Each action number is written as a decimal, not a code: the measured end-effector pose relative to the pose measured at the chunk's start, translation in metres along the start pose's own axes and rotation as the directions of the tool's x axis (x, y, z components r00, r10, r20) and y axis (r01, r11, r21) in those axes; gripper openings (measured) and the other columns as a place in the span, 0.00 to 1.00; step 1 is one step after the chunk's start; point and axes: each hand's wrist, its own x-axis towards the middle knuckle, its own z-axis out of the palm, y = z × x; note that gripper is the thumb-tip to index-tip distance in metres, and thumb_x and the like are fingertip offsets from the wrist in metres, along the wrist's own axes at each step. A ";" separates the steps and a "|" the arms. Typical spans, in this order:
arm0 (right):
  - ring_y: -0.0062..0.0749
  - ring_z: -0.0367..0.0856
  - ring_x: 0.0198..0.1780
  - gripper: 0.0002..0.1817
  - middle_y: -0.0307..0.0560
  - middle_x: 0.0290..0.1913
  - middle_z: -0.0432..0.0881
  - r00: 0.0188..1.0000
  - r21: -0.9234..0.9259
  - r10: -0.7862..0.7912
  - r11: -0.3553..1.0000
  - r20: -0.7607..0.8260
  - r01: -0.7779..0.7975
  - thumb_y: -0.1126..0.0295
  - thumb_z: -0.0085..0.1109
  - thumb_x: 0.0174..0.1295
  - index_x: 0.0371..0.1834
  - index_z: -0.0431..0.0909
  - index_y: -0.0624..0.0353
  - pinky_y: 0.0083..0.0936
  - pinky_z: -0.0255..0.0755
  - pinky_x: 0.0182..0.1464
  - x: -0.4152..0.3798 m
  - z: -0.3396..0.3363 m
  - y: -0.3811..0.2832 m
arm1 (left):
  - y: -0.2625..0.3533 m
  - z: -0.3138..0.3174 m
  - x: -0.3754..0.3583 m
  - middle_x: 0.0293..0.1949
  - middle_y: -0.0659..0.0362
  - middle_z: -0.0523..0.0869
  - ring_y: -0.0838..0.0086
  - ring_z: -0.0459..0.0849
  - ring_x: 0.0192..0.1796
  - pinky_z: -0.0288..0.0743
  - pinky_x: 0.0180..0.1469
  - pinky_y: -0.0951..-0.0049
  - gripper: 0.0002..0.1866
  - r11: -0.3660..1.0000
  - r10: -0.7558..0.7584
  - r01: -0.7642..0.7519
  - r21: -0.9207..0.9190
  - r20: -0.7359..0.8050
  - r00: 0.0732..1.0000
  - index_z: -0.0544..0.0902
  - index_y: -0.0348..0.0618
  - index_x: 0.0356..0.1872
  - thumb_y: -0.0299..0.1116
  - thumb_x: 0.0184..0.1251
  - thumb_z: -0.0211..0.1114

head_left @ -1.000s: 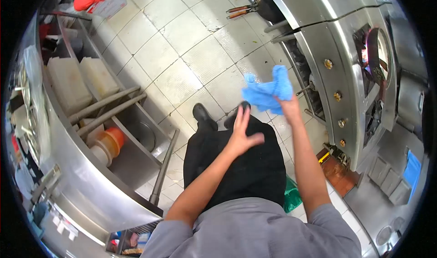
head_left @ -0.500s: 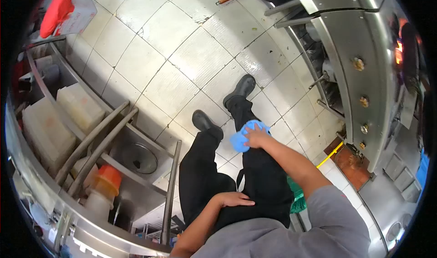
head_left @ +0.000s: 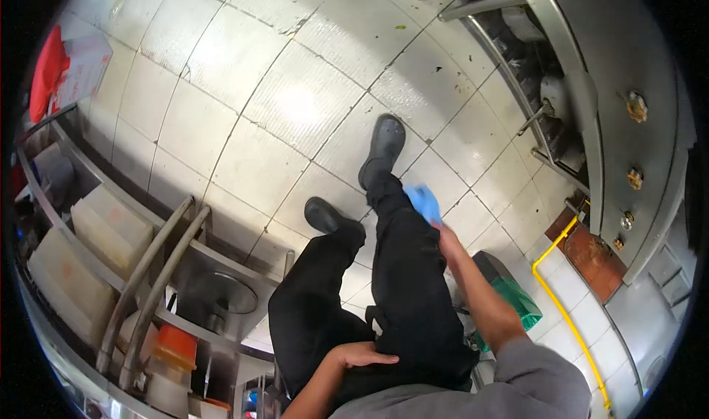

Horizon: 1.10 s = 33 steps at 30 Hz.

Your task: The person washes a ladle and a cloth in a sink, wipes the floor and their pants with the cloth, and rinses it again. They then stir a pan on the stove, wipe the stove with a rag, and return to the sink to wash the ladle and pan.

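A blue cloth (head_left: 424, 202) hangs at the outer side of my right shin. My right hand (head_left: 444, 239) grips it beside the black trouser leg (head_left: 410, 271), and its fingers are partly hidden. My left hand (head_left: 364, 355) lies across my upper thigh with its fingers stretched out, holding nothing. Two dark shoes (head_left: 385, 147) rest on the tiled floor (head_left: 284, 116) in front of me.
On the left, a steel counter frame (head_left: 81, 153) holds whitish containers (head_left: 111, 227) and an orange-topped container (head_left: 175, 345). A steel stove with knobs (head_left: 635, 179) stands to the right, near a yellow pipe (head_left: 565, 312). A green bin (head_left: 513, 301) is beside my right arm.
My right hand has moved from the front of my shin to its outer side, taking the blue cloth along. The left hand stays on my thigh. The view has shifted.
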 end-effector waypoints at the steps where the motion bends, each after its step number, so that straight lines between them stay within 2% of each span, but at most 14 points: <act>1: 0.34 0.71 0.63 0.33 0.47 0.64 0.73 0.999 -0.007 -0.053 0.999 -0.007 0.052 0.55 0.55 0.67 0.70 0.62 0.64 0.33 0.64 0.65 -0.022 -0.037 0.041 | -0.010 -0.003 0.007 0.68 0.47 0.69 0.65 0.69 0.67 0.59 0.69 0.73 0.50 1.000 -0.004 0.004 0.013 0.003 1.000 0.62 0.25 0.68 0.60 0.58 0.68; 5: 0.29 0.71 0.63 0.28 0.44 0.64 0.73 0.969 -0.066 -0.211 0.973 0.130 0.221 0.68 0.55 0.66 0.69 0.64 0.61 0.31 0.64 0.65 -0.144 -0.014 0.013 | -0.012 -0.005 0.011 0.66 0.47 0.72 0.66 0.70 0.67 0.61 0.68 0.73 0.49 0.995 0.017 -0.016 -0.094 0.009 1.000 0.66 0.24 0.65 0.60 0.58 0.68; 7: 0.28 0.74 0.60 0.24 0.44 0.59 0.77 0.881 -0.388 -0.407 0.792 0.242 0.472 0.70 0.54 0.66 0.66 0.68 0.62 0.30 0.66 0.64 -0.077 -0.003 -0.016 | 0.007 -0.003 0.000 0.65 0.47 0.73 0.66 0.70 0.67 0.62 0.68 0.73 0.49 0.994 0.007 -0.003 -0.107 0.042 0.999 0.67 0.23 0.65 0.61 0.58 0.68; 9: 0.31 0.78 0.54 0.22 0.50 0.52 0.81 0.898 -0.519 -0.389 0.734 0.207 0.438 0.68 0.53 0.64 0.61 0.72 0.65 0.30 0.70 0.58 0.070 -0.013 -0.007 | 0.021 -0.004 -0.009 0.62 0.49 0.76 0.68 0.73 0.63 0.64 0.66 0.74 0.47 1.000 -0.001 0.001 -0.012 -0.015 1.000 0.69 0.23 0.63 0.60 0.59 0.67; 12: 0.52 0.76 0.54 0.19 0.60 0.51 0.79 0.777 -0.900 -0.504 0.000 0.376 0.436 0.67 0.57 0.60 0.54 0.75 0.62 0.39 0.70 0.57 0.177 0.030 -0.046 | -0.018 -0.013 0.020 0.54 0.52 0.81 0.70 0.78 0.56 0.68 0.60 0.74 0.43 0.980 0.132 -0.138 -0.147 -0.046 0.990 0.76 0.24 0.57 0.62 0.60 0.65; 14: 0.53 0.71 0.60 0.16 0.56 0.53 0.77 0.574 -0.797 -0.627 -0.129 0.526 0.590 0.69 0.58 0.58 0.50 0.78 0.59 0.42 0.68 0.60 0.178 0.084 -0.086 | -0.027 -0.026 0.037 0.58 0.48 0.79 0.68 0.75 0.59 0.64 0.64 0.71 0.43 0.994 0.066 -0.067 -0.084 -0.013 0.998 0.75 0.24 0.58 0.61 0.62 0.64; 15: 0.53 0.71 0.60 0.16 0.56 0.53 0.77 0.578 -0.798 -0.623 -0.126 0.526 0.590 0.69 0.58 0.58 0.50 0.78 0.59 0.42 0.68 0.60 0.180 0.103 -0.101 | -0.028 -0.030 0.043 0.62 0.44 0.76 0.65 0.73 0.63 0.60 0.68 0.69 0.42 1.000 0.000 0.000 -0.016 0.030 1.000 0.74 0.24 0.59 0.60 0.64 0.62; 17: 0.47 0.68 0.65 0.16 0.49 0.58 0.76 0.381 -0.637 -0.523 -0.503 0.763 0.585 0.71 0.57 0.57 0.49 0.80 0.55 0.41 0.64 0.64 0.182 0.119 -0.122 | -0.028 -0.032 0.051 0.61 0.44 0.76 0.65 0.73 0.63 0.61 0.68 0.69 0.42 1.000 -0.001 0.002 -0.005 0.082 0.997 0.74 0.24 0.59 0.61 0.64 0.61; 20: 0.45 0.66 0.67 0.16 0.44 0.61 0.75 0.453 -0.565 -0.352 -0.634 0.819 0.528 0.73 0.54 0.58 0.49 0.81 0.51 0.39 0.63 0.67 0.213 0.085 -0.114 | 0.002 -0.035 0.025 0.58 0.45 0.78 0.65 0.73 0.61 0.62 0.66 0.69 0.40 0.999 0.000 -0.002 0.048 0.049 0.999 0.76 0.26 0.57 0.62 0.65 0.60; 24: 0.46 0.68 0.67 0.17 0.45 0.62 0.76 0.375 -0.664 -0.553 -0.676 0.744 0.320 0.71 0.51 0.60 0.52 0.80 0.51 0.39 0.64 0.67 0.214 0.074 -0.134 | -0.010 -0.039 0.036 0.53 0.48 0.81 0.68 0.74 0.57 0.65 0.62 0.68 0.38 1.000 0.017 -0.018 0.009 0.101 0.995 0.78 0.27 0.53 0.61 0.65 0.61; 26: 0.49 0.75 0.59 0.16 0.51 0.58 0.78 0.374 -0.930 -0.855 -0.300 0.360 0.212 0.69 0.48 0.62 0.51 0.80 0.53 0.43 0.69 0.62 0.228 0.066 -0.137 | -0.013 -0.041 0.034 0.53 0.49 0.81 0.68 0.75 0.56 0.65 0.61 0.69 0.38 0.999 0.018 -0.020 0.045 0.053 0.998 0.78 0.27 0.53 0.60 0.65 0.61; 27: 0.56 0.79 0.51 0.15 0.59 0.53 0.79 0.743 -0.996 -0.663 -0.045 0.091 0.082 0.66 0.51 0.63 0.49 0.78 0.59 0.48 0.72 0.55 0.227 0.069 -0.133 | -0.013 -0.041 0.033 0.53 0.50 0.81 0.69 0.75 0.55 0.66 0.59 0.69 0.38 0.997 0.020 -0.021 0.080 0.013 1.000 0.78 0.27 0.54 0.60 0.65 0.62; 29: 0.61 0.79 0.47 0.17 0.64 0.47 0.80 0.716 -0.969 -0.696 0.141 0.049 0.203 0.61 0.53 0.64 0.44 0.78 0.65 0.50 0.73 0.51 0.233 0.067 -0.077 | -0.035 -0.049 0.049 0.53 0.50 0.81 0.70 0.75 0.55 0.66 0.59 0.70 0.37 0.992 0.101 -0.103 0.068 0.044 0.994 0.77 0.26 0.54 0.59 0.65 0.63; 33: 0.57 0.81 0.49 0.22 0.69 0.46 0.81 0.982 -0.995 -0.159 -0.004 0.097 0.098 0.60 0.56 0.62 0.48 0.78 0.72 0.42 0.73 0.52 0.263 0.027 -0.039 | -0.034 -0.048 0.039 0.55 0.49 0.80 0.69 0.74 0.56 0.66 0.59 0.71 0.36 0.973 0.230 -0.230 -0.010 -0.014 0.973 0.76 0.25 0.55 0.55 0.66 0.63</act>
